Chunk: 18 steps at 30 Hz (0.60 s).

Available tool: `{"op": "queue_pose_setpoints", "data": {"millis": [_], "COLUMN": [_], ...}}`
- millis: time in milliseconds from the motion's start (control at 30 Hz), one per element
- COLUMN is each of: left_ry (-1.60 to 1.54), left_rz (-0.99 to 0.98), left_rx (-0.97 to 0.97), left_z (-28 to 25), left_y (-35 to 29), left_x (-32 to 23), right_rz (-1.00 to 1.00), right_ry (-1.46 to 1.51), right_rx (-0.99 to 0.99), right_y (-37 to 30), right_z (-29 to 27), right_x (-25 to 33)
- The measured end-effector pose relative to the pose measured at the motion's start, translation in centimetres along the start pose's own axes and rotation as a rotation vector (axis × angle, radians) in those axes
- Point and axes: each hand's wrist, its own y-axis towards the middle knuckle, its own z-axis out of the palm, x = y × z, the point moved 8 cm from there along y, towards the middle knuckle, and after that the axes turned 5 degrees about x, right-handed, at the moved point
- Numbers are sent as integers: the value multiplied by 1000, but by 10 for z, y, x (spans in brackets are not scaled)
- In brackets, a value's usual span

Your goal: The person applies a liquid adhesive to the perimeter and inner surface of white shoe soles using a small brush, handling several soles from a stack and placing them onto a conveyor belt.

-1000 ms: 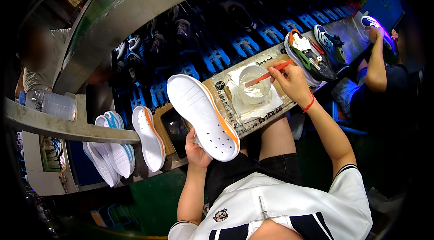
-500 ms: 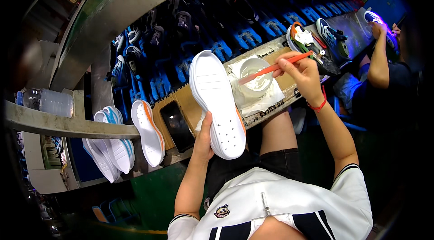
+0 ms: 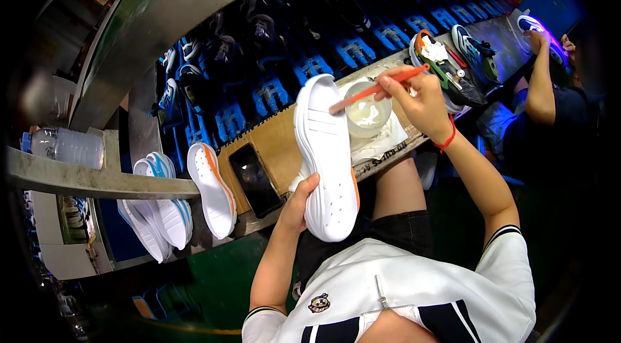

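My left hand (image 3: 301,203) is closed round the edge of a white shoe sole (image 3: 326,155) with an orange side stripe, its hollow face turned up. Between the fingers of my right hand (image 3: 417,98) is an orange-handled brush (image 3: 378,89). The brush tip meets or hovers just over the sole's upper right edge; contact cannot be made out. Behind the brush stands a clear bowl (image 3: 369,113) with whitish liquid, resting on a white cloth (image 3: 393,136) at the bench edge.
A black phone (image 3: 255,180) lies on cardboard (image 3: 275,142) left of the sole. Several white soles (image 3: 211,191) stand farther left, under a metal bar (image 3: 103,178). Shoes on blue racks (image 3: 356,51) run along the back. At right, a person (image 3: 543,78) handles a shoe (image 3: 544,36).
The sole has shifted right and slightly toward me, turning more upright. My right hand has moved left, bringing the brush tip from the bowl to the sole.
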Motion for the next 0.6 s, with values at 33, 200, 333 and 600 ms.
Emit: {"op": "queue_pose_setpoints", "data": {"millis": [33, 200, 333, 600], "left_ry": [6, -583, -601, -529], "left_rz": [-19, -225, -285, -82], "left_rx": [5, 94, 117, 143], "left_z": [-3, 32, 17, 12], "left_y": [-2, -24, -34, -15], "left_x": [4, -9, -6, -12], "right_rz": [-36, -287, -460, -418], "right_ry": [-5, -72, 10, 282], "right_rx": [-20, 78, 375, 704], "right_y": [5, 28, 38, 1], "right_z": [-3, -4, 31, 109], "right_x": [3, 29, 65, 98]}}
